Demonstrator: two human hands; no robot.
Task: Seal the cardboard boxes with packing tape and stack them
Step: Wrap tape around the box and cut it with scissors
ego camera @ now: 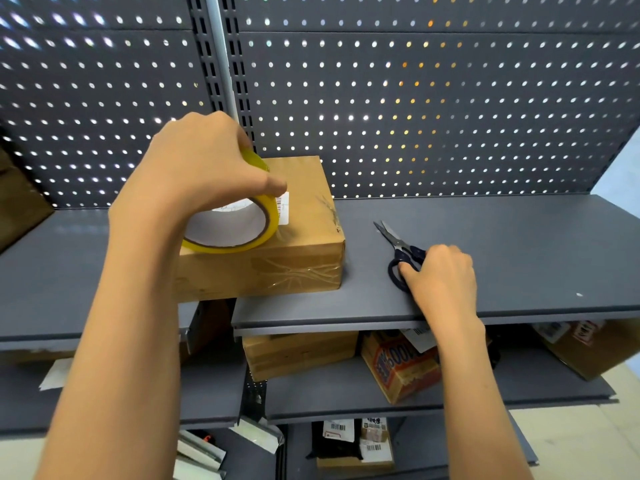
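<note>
Centrally, the cardboard box (277, 237) sat on the upper shelf (502, 244), with the left hand (194, 168) curled around the tape roll (239, 223) resting on its lid. Right of the box, the right hand (440, 275) gripped the scissors (398, 251) by the handles. For a clean cut, the tape should probably be held taut, blades close to the box edge.

Closed brown cardboard box (298, 237) w/ wrinkled tape lies flat on shelf; yellow tape roll (239, 223) atop it.
</note>
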